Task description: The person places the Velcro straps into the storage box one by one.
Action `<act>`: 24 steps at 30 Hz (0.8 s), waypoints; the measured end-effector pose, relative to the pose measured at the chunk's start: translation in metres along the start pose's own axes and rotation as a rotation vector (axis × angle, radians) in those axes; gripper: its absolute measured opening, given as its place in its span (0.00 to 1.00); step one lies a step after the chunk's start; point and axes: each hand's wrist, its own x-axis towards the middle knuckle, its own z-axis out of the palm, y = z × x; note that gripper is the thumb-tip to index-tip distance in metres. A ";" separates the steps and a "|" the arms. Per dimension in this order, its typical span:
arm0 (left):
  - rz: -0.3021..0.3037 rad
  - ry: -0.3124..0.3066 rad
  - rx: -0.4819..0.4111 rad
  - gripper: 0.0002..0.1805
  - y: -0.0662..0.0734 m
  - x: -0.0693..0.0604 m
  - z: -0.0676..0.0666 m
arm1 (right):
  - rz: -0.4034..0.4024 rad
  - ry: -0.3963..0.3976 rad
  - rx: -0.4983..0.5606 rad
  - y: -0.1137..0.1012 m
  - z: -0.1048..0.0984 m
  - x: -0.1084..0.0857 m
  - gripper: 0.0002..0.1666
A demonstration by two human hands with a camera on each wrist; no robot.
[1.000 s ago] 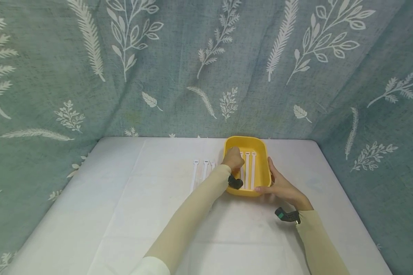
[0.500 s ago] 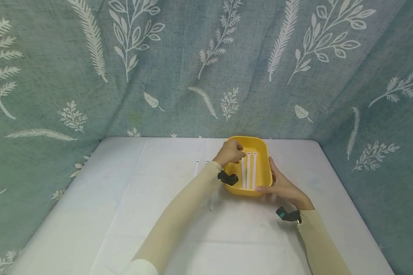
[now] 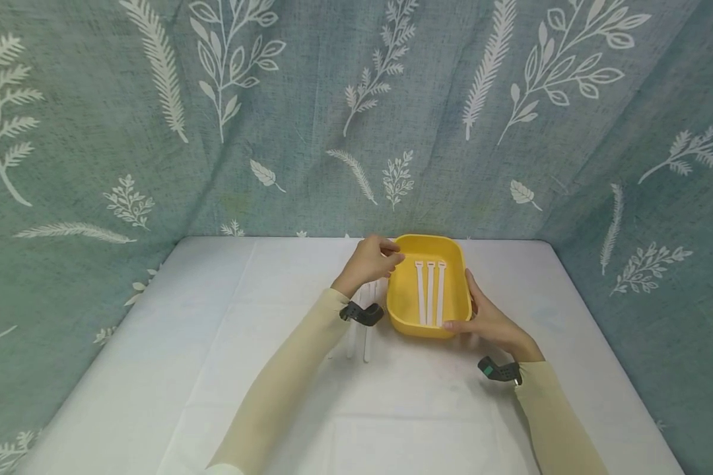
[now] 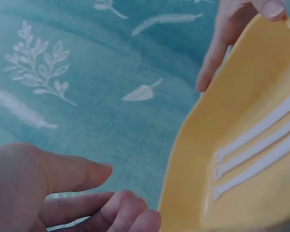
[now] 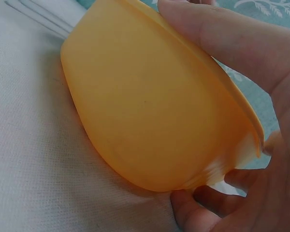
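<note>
Because three long, flat white strips with wider heads (image 3: pixel 430 293) lay loose and almost parallel on the floor of a yellow, round-cornered tray, apparently of plastic (image 3: pixel 430 248), their neat order seemed easy to spoil. Narrow gaps separated them, and nothing visible fixed them, so a tilt or a sudden jerk of the tray could have made them slide and cross each other.

The right hand (image 3: pixel 494 325) grasped the tray at its near right corner, with the thumb at the rim and the other fingers around the outer side. As this was a hold on one corner only, a pull from that hand could have turned the whole tray.

Just beyond the left rim was the left hand (image 3: pixel 370 261), its fingers loosely bent and released, with nothing visible between them. If it had swung low toward the tray, the knuckles could have knocked this rim.

More white strips (image 3: pixel 367 344) lay on the white cloth-covered table (image 3: pixel 422 409), left of the tray, partly hidden by the left arm; their number could not be told. The black wrist device (image 3: pixel 362 314) was over them in the head view, and if it had dipped, it could have dragged them askew.
</note>
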 end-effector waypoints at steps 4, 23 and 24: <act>0.020 0.040 0.016 0.21 -0.007 -0.011 -0.009 | -0.012 -0.002 0.007 0.000 0.000 0.000 0.81; 0.019 0.233 -0.039 0.19 -0.052 -0.057 -0.043 | -0.003 -0.009 -0.025 -0.005 0.002 -0.003 0.82; 0.011 0.239 -0.054 0.18 -0.055 -0.058 -0.043 | 0.003 -0.006 -0.026 -0.006 0.002 -0.004 0.83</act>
